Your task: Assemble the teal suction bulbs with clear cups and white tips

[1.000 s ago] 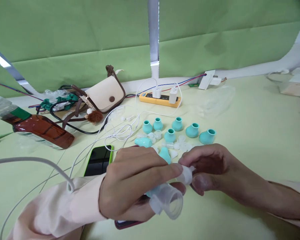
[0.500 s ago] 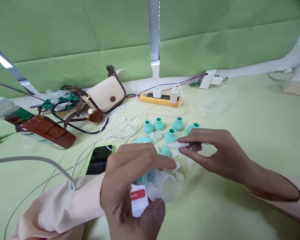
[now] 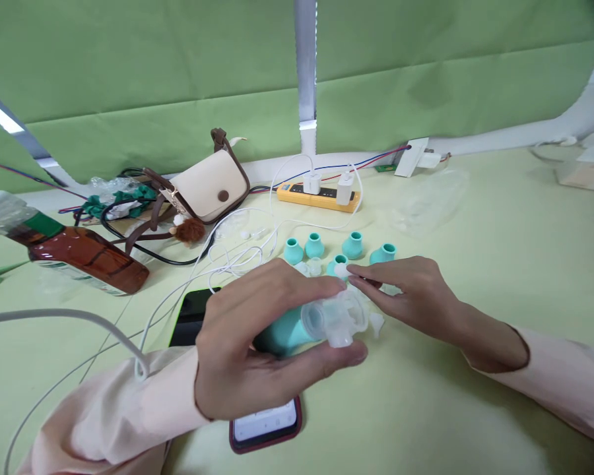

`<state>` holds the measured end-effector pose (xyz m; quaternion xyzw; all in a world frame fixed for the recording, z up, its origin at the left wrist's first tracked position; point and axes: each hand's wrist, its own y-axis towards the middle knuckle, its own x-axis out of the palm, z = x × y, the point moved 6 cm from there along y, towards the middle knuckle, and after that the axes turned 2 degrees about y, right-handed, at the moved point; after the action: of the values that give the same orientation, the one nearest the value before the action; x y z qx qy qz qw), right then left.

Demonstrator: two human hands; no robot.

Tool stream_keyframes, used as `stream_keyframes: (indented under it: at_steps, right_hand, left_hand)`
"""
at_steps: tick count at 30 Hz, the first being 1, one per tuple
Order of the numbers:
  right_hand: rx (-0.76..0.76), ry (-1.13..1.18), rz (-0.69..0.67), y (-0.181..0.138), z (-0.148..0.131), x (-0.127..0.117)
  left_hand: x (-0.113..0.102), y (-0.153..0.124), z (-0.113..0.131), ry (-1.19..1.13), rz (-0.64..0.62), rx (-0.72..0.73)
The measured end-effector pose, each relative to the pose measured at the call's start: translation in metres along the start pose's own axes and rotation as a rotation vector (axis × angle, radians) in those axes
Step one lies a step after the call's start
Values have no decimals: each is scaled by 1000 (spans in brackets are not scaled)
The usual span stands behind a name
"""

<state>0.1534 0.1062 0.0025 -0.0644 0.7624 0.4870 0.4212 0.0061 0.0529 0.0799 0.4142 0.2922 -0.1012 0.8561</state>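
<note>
Left grip (image 3: 242, 336): curled wide around teal bulb (image 3: 284, 331), clear fitting (image 3: 337, 320) | Right grip (image 3: 416, 290): pinched narrow on 1 white piece (image 3: 341, 270)

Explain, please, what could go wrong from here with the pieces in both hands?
The small white piece is pinched at the fingertips of the right hand, so it might slip among the loose pieces nearby. The left hand holds the teal bulb and clear part near the lit phone; dropped, they might hit it.

Bright diffuse light, glare on slanted strip (image 3: 0, 113), soft shadows on tabletop (image 3: 455, 412), stretched edges
</note>
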Motion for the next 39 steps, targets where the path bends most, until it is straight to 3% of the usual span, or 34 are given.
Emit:
stream_keyframes:
  at_steps: [6, 13, 18, 21, 26, 31, 34, 37, 39]
  right_hand:
    - [-16, 68, -15, -1, -6, 3]
    - [34, 168, 237, 3, -38, -47]
    - [-49, 210, 60, 8, -55, -48]
    - [-25, 237, 87, 7, -51, -46]
    - [-48, 278, 31, 5, -52, -53]
    - [-172, 310, -74, 9, -63, -66]
    - [-67, 310, -83, 7, -64, -65]
    - [145, 234, 74, 1, -64, -68]
    - [207, 183, 162, -4, -69, -71]
  left_hand:
    - [7, -7, -13, -80, 27, -160]
    - [30, -16, -33, -302, -172, -556]
    - [51, -24, -46, -461, -213, -719]
    - [58, -28, -46, -530, -237, -753]
    - [57, -38, -32, -817, -197, -810]
    - [61, -44, -17, -1119, -263, -936]
    - [59, -46, -16, -1105, -255, -979]
    - [56, -53, -19, -1008, -210, -1034]
    - [55, -59, -21, -939, -194, -1062]
